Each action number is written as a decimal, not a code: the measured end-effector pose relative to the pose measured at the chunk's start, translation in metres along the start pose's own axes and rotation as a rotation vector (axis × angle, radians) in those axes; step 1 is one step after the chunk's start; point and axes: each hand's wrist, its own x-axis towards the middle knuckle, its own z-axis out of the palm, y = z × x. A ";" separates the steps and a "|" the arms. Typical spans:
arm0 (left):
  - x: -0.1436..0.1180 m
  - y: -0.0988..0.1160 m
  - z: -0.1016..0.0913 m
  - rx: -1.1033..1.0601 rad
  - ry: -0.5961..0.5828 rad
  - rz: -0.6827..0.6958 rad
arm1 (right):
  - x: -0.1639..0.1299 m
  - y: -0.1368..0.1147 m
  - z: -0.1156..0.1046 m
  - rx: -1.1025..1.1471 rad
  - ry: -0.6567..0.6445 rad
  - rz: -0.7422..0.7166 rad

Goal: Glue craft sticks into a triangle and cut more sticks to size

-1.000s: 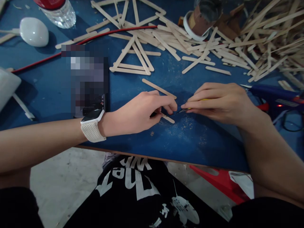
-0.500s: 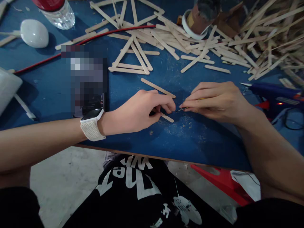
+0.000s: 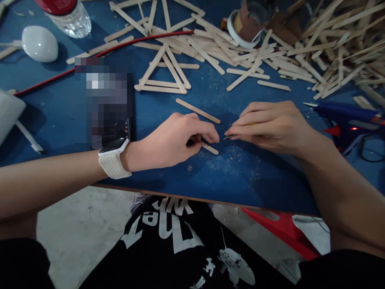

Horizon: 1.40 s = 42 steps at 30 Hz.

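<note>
The left hand (image 3: 171,140) pinches a short wooden stick (image 3: 209,149) flat against the blue tabletop (image 3: 246,176), its grip closed on the stick's near end. The right hand (image 3: 270,125) is closed around a small knife (image 3: 229,137), whose blade tip lies just beside the stick. A longer stick (image 3: 197,110) lies just behind both hands. A blue glue gun (image 3: 345,114) rests at the right.

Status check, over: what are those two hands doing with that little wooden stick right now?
Left hand pins short wooden stick to blue table. Right hand grips knife, blade at the stick. Loose stick lies just behind; glue gun at right.
</note>
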 end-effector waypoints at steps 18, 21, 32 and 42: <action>-0.001 -0.002 0.001 -0.005 0.030 0.021 | -0.001 -0.002 0.008 0.004 -0.091 0.030; -0.001 -0.002 0.001 -0.007 0.032 0.019 | -0.001 -0.003 0.009 -0.005 -0.084 0.033; -0.001 0.000 0.000 -0.026 0.021 -0.014 | 0.003 -0.007 0.012 -0.006 -0.065 0.029; -0.002 0.000 0.001 -0.019 0.036 -0.018 | 0.003 -0.007 0.014 -0.056 -0.078 0.040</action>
